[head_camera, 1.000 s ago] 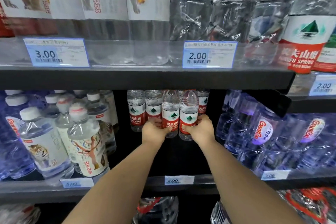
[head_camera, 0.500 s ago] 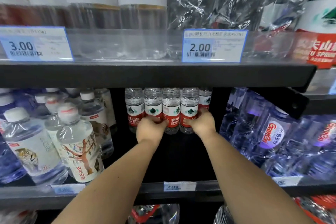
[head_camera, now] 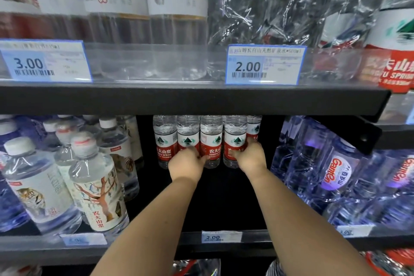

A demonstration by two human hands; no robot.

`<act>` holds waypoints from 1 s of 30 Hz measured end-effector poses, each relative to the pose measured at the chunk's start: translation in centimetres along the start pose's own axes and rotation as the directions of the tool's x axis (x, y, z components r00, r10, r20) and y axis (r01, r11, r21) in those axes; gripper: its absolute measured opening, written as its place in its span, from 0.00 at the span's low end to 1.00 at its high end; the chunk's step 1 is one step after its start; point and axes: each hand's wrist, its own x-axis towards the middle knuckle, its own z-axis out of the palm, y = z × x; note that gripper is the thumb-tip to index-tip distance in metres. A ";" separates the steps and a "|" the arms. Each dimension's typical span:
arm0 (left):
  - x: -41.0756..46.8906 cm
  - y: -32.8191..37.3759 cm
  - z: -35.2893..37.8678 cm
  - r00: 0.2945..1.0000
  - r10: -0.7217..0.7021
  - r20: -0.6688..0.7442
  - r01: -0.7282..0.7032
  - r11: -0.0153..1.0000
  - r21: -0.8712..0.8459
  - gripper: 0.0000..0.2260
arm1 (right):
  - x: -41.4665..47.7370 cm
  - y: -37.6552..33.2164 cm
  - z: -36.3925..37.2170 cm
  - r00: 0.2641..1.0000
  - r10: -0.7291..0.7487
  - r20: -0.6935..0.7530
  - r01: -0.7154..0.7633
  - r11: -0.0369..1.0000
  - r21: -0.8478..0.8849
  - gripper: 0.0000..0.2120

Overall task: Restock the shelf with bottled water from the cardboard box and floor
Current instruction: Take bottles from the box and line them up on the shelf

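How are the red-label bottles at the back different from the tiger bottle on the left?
The red-label bottles are slim, with a red and white band and green mountain; the tiger bottle is wider, with a pale picture label. Red-label bottles stand far back, hands touching them; the tiger bottle stands near the front, untouched. Both are clear and upright.

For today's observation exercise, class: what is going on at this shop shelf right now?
A person is stocking a shop shelf with both bare hands. The left hand and right hand reach deep into the middle bay, each gripping a red-labelled water bottle in a row standing at the back. The dark space in front of that row has no bottles in it. Tiger-label bottles stand to the left, blue wrapped packs to the right.
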 end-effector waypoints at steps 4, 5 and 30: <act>0.6 -0.6 -0.1 1.000 0.001 0.019 -0.001 1.000 0.002 0.15 | -0.1 0.3 -0.3 1.000 -0.010 0.001 0.010 0.999 0.050 0.25; 0.5 -0.6 -0.2 1.000 0.003 0.020 -0.002 1.000 -0.003 0.15 | -0.1 0.3 -0.3 1.000 -0.008 0.006 0.008 0.998 0.055 0.25; -28.6 -7.4 -16.3 0.909 0.383 0.162 -0.416 0.846 0.333 0.17 | -35.7 -5.7 -8.5 0.810 -0.337 0.480 0.577 0.605 -0.549 0.19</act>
